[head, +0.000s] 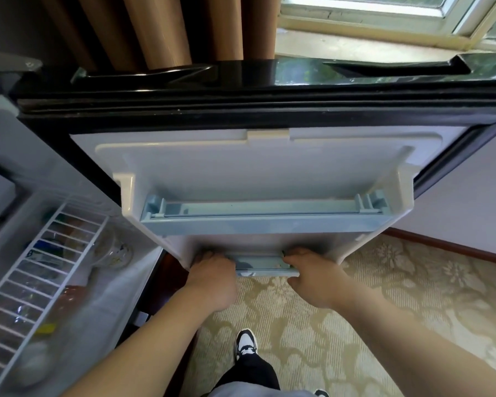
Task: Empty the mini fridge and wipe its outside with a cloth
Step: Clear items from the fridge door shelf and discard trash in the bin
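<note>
The black mini fridge's door (255, 167) stands open in front of me, its white inner side facing me. Its upper door shelf (264, 222), pale blue, holds nothing I can see. At the lower door shelf (261, 266) my left hand (212, 270) curls its fingers over the left end, fingertips hidden inside. My right hand (312, 273) grips the right end, fingers over the rail and thumb below. The fridge's inside (121, 296) is at the left, with a white wire shelf (40, 282) over several blurred bottles and packets and a clear plastic cup (112, 250).
A patterned beige carpet (384, 296) lies under the door, with my shoe (245, 343) on it. Brown curtains (155, 30) and a window sill (355, 44) are behind the fridge. A pale wall with a dark skirting board (455, 247) runs along the right.
</note>
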### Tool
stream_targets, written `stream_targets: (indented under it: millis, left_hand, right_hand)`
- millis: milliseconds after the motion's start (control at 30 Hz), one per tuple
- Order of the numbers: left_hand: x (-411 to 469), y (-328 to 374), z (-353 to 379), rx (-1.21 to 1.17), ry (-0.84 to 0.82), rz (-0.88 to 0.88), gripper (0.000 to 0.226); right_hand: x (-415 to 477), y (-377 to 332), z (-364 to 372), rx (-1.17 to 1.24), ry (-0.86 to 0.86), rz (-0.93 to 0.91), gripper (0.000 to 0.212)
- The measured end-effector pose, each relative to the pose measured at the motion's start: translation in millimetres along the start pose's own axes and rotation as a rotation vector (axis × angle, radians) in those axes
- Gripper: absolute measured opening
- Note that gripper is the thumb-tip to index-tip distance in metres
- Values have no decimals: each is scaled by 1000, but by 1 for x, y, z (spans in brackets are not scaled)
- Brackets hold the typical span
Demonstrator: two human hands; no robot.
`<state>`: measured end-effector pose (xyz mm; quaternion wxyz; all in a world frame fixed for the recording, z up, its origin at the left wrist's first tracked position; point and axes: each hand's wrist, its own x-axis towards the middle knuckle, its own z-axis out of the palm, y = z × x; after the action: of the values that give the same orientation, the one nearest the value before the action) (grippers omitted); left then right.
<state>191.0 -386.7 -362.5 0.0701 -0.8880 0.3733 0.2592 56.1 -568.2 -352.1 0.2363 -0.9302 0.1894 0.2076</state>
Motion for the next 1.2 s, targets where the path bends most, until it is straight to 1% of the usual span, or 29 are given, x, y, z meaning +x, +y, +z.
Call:
stream_targets:
  millis: [100, 200, 233, 333, 400, 533, 700, 933, 1100, 1200]
  left_hand:
    - [-1, -1, -5, 22, -13, 15, 22]
    - [-3, -4, -7, -33, -6, 48, 25]
    - [-4, -6, -6, -61, 16, 71, 29]
    - [-9, -11, -1, -165, 85, 154, 56]
    - [-15, -12, 0, -277, 96, 194, 66]
    - [-29, -11, 2, -414, 130, 233, 75]
    - [-43, -12, 1, -534, 181, 234, 77]
    - [-72, -17, 5, -632, 248, 198, 79]
    - [-125, -7, 23, -659, 360, 81, 79]
    - [-170, 10, 44, -687, 420, -41, 77]
  right_hand:
    - [-3, 0, 0, 17, -9, -8, 41]
    - [-5, 0, -2, 28, -13, -16, 47]
    - [-6, -1, -4, 34, -15, -17, 48]
    - [-9, -2, -7, 63, -12, -26, 47]
    - [-10, -3, -10, 86, -10, -27, 46]
    - [-13, -7, -13, 100, 17, -63, 48]
    - [-18, -11, -17, 126, 57, -100, 47]
    - [-27, -15, -21, 149, 83, -142, 49]
    - [-46, -24, -21, 147, 62, -288, 53]
    - [-62, -30, -11, 98, 40, -399, 53]
